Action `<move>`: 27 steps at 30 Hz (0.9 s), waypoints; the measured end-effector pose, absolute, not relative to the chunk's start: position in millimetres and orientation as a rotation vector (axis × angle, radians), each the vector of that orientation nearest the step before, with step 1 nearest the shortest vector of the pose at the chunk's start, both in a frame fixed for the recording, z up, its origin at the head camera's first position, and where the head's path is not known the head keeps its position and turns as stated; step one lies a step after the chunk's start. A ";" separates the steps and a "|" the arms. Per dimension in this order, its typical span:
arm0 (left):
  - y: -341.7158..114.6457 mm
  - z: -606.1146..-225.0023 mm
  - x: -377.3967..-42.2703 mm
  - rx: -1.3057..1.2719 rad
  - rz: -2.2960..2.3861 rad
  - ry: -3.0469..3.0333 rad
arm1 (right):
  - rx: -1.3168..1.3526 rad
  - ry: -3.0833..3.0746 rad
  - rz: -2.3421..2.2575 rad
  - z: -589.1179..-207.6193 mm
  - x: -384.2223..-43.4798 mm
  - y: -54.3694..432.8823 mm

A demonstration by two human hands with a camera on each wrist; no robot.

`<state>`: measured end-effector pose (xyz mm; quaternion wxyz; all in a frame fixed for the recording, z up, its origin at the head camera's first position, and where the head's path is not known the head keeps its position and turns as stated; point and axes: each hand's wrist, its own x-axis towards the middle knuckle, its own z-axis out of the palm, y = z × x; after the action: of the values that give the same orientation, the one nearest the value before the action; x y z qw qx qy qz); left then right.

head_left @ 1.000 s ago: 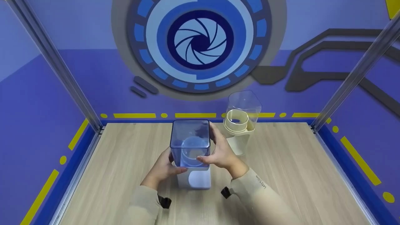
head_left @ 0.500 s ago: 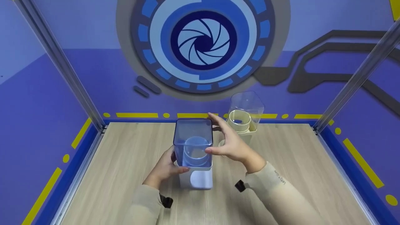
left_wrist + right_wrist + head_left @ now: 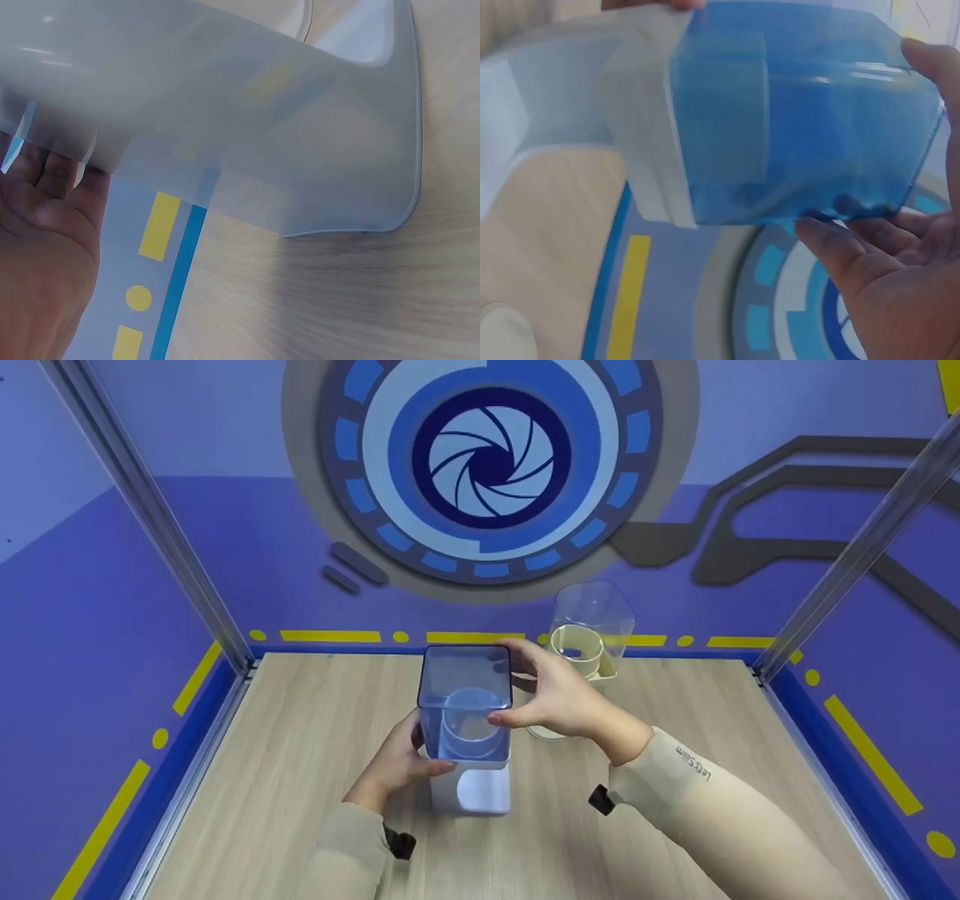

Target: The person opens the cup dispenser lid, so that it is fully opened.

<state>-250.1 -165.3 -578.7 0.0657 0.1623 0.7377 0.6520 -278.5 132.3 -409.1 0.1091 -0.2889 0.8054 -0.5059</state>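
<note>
An upright pet feeder stands mid-table in the head view, its see-through blue tank (image 3: pixel 465 679) seated on a white base (image 3: pixel 484 791) with a rounded scoop front. A pale ring shows inside the tank. My left hand (image 3: pixel 397 765) grips the feeder low on its left side, thumb across the front near the seam. Higher up, my right hand (image 3: pixel 562 697) holds the tank's right side, thumb at the front corner and fingers behind. The right wrist view shows those right fingers (image 3: pixel 840 247) beneath the tank. In the left wrist view the base (image 3: pixel 337 165) partly hides my left fingertips.
Behind my right hand stands a second feeder with a clear tank (image 3: pixel 596 600) and a cream ring (image 3: pixel 576 649) inside; the hand covers part of it. Its pale base edge (image 3: pixel 547 733) peeks out below. Metal posts (image 3: pixel 150 517) and printed blue walls frame the wooden tabletop (image 3: pixel 315 697).
My right hand loosened from the tank, shifted right and up with fingers spread, then came back onto the tank's upper right side. The left hand keeps its hold on the feeder.
</note>
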 end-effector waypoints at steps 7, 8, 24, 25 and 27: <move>-164.1 -579.9 -251.2 0.461 1.974 2.226 | -0.825 2.390 -1.557 -415.9 -278.7 131.1; -163.7 -579.9 -251.3 0.465 1.978 2.219 | -0.823 2.390 -1.565 -416.6 -278.8 131.1; -161.5 -579.5 -253.1 0.504 2.043 2.170 | -0.824 2.411 -1.832 -388.4 -282.7 146.3; -161.5 -579.1 -252.6 0.475 2.038 2.172 | -0.823 2.424 -1.836 -386.6 -283.1 147.2; -161.4 -578.8 -251.5 0.418 2.023 2.182 | -0.826 2.449 -1.837 -385.3 -283.3 148.1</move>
<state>-251.5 -161.4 -578.8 0.0684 0.1387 0.7245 0.6717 -283.3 148.1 -385.3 -0.0146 -0.2604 0.7723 -0.5793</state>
